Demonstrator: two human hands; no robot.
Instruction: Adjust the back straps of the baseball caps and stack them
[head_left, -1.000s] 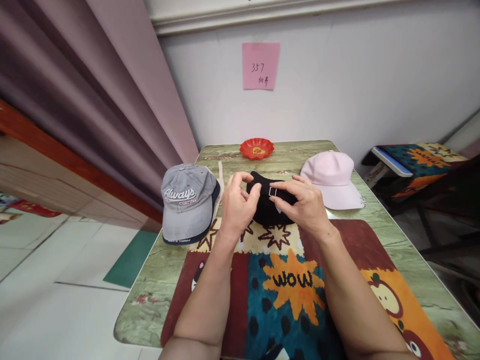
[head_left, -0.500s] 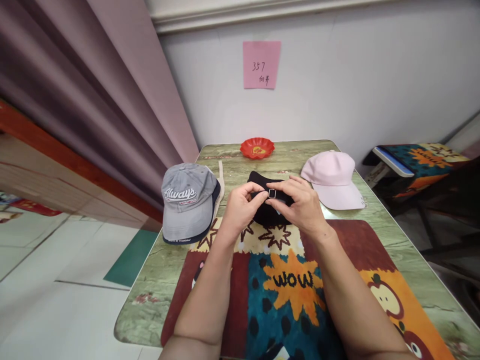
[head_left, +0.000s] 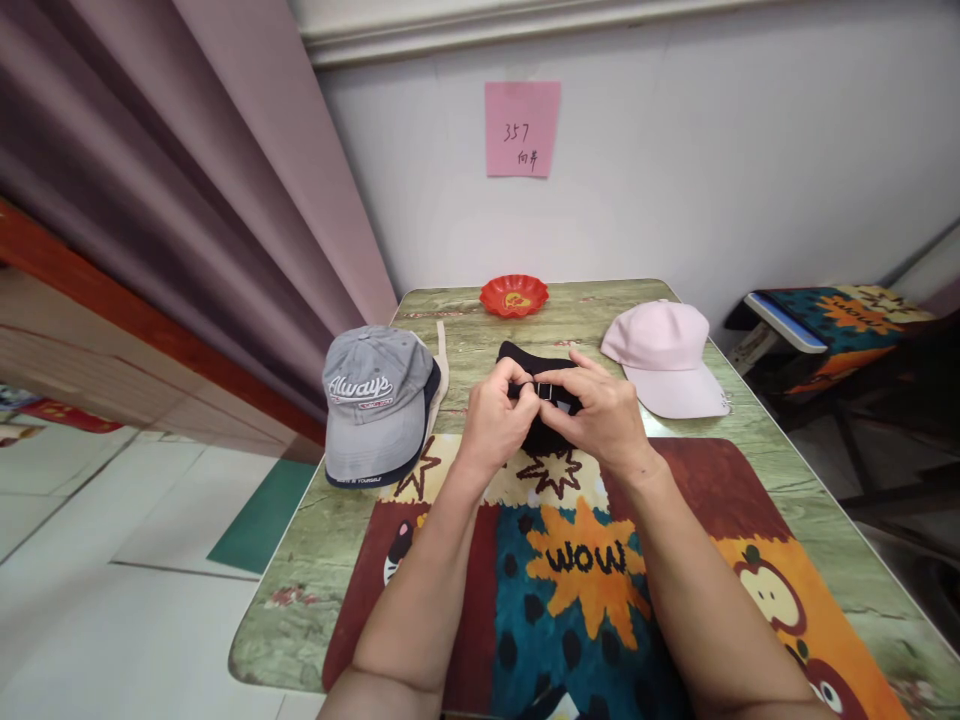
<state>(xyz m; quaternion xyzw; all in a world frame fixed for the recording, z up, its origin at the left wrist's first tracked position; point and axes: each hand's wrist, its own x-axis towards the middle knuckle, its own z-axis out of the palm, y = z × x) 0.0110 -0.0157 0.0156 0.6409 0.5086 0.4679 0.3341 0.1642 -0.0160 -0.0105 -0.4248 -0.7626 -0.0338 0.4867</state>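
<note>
Head view: A black cap point(head_left: 551, 432) occupied the center of the frame, partly hidden by the hands. The left hand point(head_left: 498, 415) pinched its strap point(head_left: 535, 389) between thumb and forefinger, left of a buckle point(head_left: 544, 391); the right hand point(head_left: 601, 410) pinched the cap's back at the buckle's right side. A gray cap point(head_left: 379, 395) rested over a navy one point(head_left: 431, 395) at center left. A pink cap point(head_left: 664, 360) lay at center right, and a red dish point(head_left: 514, 297) stood on the table point(head_left: 285, 610), upper center.

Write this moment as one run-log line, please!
black cap: held | left hand: pinching strap | right hand: beside buckle | grey cap: left side | pink cap: right side
</note>
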